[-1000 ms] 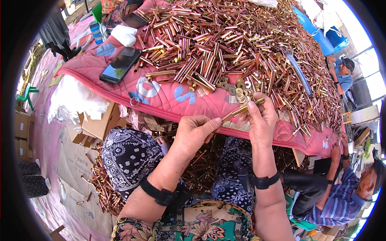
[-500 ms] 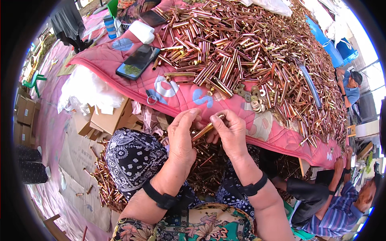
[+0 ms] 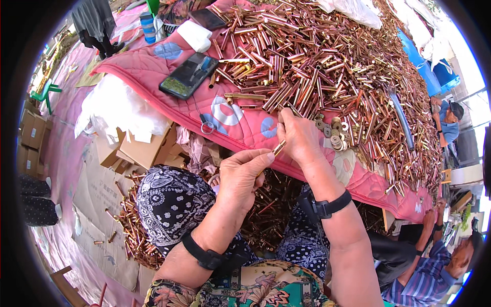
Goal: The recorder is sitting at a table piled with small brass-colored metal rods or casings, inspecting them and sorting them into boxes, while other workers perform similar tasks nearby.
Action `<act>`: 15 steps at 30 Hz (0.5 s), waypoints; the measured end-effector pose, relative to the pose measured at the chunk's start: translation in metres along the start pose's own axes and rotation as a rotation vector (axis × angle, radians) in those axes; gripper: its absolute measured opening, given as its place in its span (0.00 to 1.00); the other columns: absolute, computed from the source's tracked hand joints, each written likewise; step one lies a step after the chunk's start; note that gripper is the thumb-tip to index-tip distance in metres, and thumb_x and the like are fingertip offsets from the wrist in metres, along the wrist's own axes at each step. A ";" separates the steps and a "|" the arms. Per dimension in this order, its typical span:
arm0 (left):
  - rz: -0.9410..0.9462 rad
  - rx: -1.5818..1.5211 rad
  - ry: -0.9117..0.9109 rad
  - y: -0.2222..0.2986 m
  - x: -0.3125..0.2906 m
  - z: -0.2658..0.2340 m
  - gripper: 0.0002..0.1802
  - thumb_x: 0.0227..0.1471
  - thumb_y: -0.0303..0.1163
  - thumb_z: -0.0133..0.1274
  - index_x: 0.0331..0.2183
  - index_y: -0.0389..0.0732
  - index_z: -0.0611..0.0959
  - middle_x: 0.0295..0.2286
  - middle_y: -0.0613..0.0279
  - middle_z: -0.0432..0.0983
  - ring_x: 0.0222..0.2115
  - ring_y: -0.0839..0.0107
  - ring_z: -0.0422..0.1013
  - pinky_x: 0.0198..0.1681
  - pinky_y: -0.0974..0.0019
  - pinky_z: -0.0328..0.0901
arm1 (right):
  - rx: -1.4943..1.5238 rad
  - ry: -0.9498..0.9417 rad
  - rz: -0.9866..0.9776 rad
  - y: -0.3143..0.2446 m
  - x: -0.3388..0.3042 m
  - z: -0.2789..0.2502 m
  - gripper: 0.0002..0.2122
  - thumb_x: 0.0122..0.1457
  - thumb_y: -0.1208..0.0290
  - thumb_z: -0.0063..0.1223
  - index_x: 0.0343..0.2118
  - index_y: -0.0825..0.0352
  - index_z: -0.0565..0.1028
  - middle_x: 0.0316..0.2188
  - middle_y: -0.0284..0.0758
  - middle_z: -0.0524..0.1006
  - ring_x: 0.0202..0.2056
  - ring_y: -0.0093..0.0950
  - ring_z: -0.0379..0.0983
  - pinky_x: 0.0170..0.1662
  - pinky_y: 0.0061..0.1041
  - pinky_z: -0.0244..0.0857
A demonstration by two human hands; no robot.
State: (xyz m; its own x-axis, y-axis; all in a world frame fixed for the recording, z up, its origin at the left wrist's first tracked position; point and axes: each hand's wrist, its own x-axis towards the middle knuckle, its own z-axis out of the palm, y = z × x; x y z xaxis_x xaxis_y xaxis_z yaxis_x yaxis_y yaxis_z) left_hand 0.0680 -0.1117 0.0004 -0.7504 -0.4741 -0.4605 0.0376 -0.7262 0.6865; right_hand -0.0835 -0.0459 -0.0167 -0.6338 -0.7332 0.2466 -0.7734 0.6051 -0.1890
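My left hand pinches a short copper-coloured metal tube between thumb and fingers, above the near edge of the pink quilted mat. Reaching past it, my right hand is at the near side of a large heap of copper-coloured tubes. Its fingers are bent together beside the tubes, and what lies between them is hidden. A little cluster of round metal washers rests just right of that hand. Below my hands, more tubes lie in a dark heap by my lap.
On the mat's left are a phone, a white bundle and a ring on a cord. A curved blue strip lies on the heap. Cardboard boxes stand at left. Another person sits at lower right.
My right hand has let go of the tube and moved forward to the heap. My left hand keeps the tube, now slightly right of before. The view has shifted slightly.
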 end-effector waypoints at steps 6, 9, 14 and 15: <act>-0.038 0.067 -0.031 -0.006 0.001 0.007 0.07 0.41 0.29 0.55 0.23 0.35 0.78 0.15 0.69 0.68 0.12 0.84 0.57 0.13 0.80 0.48 | 1.298 -0.189 0.309 0.032 -0.034 -0.047 0.04 0.49 0.79 0.51 0.29 0.70 0.72 0.16 0.31 0.71 0.19 0.16 0.67 0.22 0.15 0.61; -0.050 0.120 -0.084 -0.012 0.003 0.008 0.07 0.39 0.30 0.55 0.22 0.35 0.78 0.15 0.70 0.68 0.10 0.85 0.56 0.12 0.80 0.49 | 1.385 -0.211 0.215 0.033 -0.056 -0.060 0.04 0.50 0.81 0.49 0.31 0.71 0.71 0.19 0.29 0.72 0.20 0.16 0.66 0.23 0.13 0.61; -0.111 0.254 -0.171 -0.019 -0.003 0.025 0.08 0.39 0.30 0.55 0.22 0.35 0.78 0.15 0.70 0.67 0.11 0.85 0.55 0.13 0.80 0.47 | 1.366 -0.203 0.210 0.042 -0.077 -0.073 0.05 0.50 0.82 0.49 0.32 0.72 0.71 0.21 0.31 0.71 0.21 0.16 0.67 0.25 0.14 0.62; -0.113 0.294 -0.192 -0.021 -0.004 0.028 0.08 0.39 0.31 0.55 0.22 0.34 0.78 0.15 0.69 0.67 0.12 0.85 0.56 0.14 0.80 0.46 | 1.379 -0.185 0.192 0.044 -0.080 -0.074 0.05 0.50 0.82 0.49 0.32 0.72 0.71 0.21 0.31 0.71 0.21 0.17 0.67 0.25 0.14 0.62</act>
State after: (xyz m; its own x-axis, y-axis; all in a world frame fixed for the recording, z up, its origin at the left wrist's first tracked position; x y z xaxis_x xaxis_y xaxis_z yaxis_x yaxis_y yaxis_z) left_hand 0.0517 -0.0810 0.0036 -0.8502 -0.2772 -0.4475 -0.2226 -0.5811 0.7828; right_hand -0.0660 0.0625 0.0257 -0.6384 -0.7697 0.0041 0.0043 -0.0089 -1.0000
